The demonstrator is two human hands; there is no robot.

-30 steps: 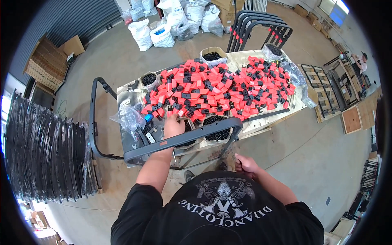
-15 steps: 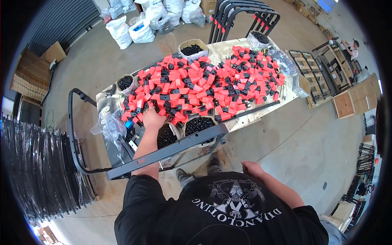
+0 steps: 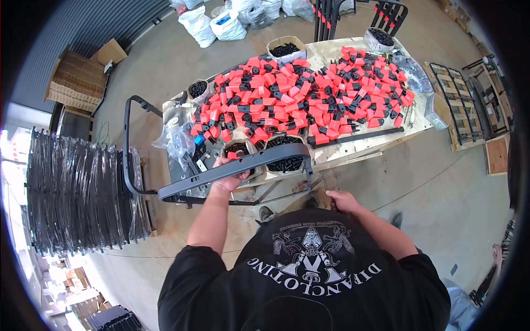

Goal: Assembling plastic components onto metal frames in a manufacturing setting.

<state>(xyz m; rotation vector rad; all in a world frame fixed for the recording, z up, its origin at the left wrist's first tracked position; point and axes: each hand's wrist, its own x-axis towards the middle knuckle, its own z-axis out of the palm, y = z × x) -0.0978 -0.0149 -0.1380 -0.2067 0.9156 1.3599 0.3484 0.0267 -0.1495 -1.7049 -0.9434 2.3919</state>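
Observation:
My left hand is partly hidden behind the flat bar of a black tubular metal frame. Its fingers are closed on a red-and-black plastic part, of which the red end shows above the bar. Just beyond it stands a tub of small black pieces. A large pile of similar red-and-black parts covers the middle of the table. My right hand is closed in front of my body, to the right of the frame's end; what it holds, if anything, is too small to make out.
On the table are a box of black bolts, other tubs of black hardware and a clear plastic bag. Plastic-wrapped black frames are stacked at the left. White sacks stand behind, and a wooden pallet lies right.
My left hand has drawn back from the pile toward me, to the frame bar, with a red-and-black part. My view has swung left; the right hand stays closed.

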